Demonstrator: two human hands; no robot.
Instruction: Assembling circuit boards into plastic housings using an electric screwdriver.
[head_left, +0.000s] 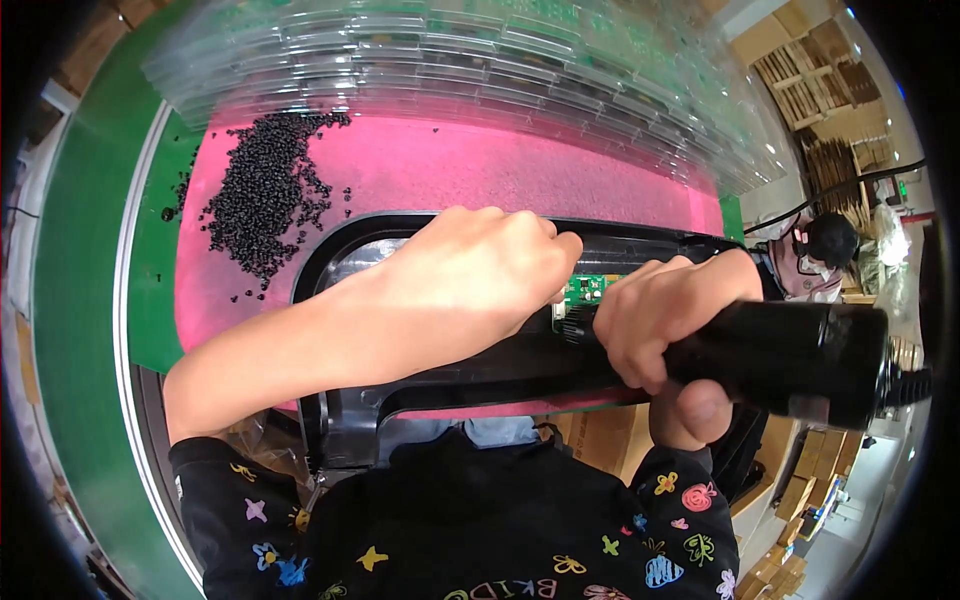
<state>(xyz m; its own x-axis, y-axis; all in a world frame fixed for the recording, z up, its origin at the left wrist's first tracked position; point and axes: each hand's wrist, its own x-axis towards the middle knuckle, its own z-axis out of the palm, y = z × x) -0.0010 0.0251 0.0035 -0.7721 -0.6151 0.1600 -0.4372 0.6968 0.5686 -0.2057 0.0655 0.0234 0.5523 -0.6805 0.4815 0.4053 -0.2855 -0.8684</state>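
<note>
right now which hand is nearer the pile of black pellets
Left. The left hand rests on the black plastic frame, just right of the black pellets. The right hand grips a black power tool much farther right.

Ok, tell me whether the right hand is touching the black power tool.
Touching. The head view shows the right hand wrapped around the black power tool.

- Mat (520, 175): pink, speckled.
- Pellets (265, 195): black, scattered heap.
- Housing (350, 410): glossy black plastic.
- Circuit board (583, 291): green.
- Power tool (790, 360): black.
- Sleeves (480, 530): black, multicoloured flower and butterfly print.
- Stacked trays (480, 70): clear.
</note>
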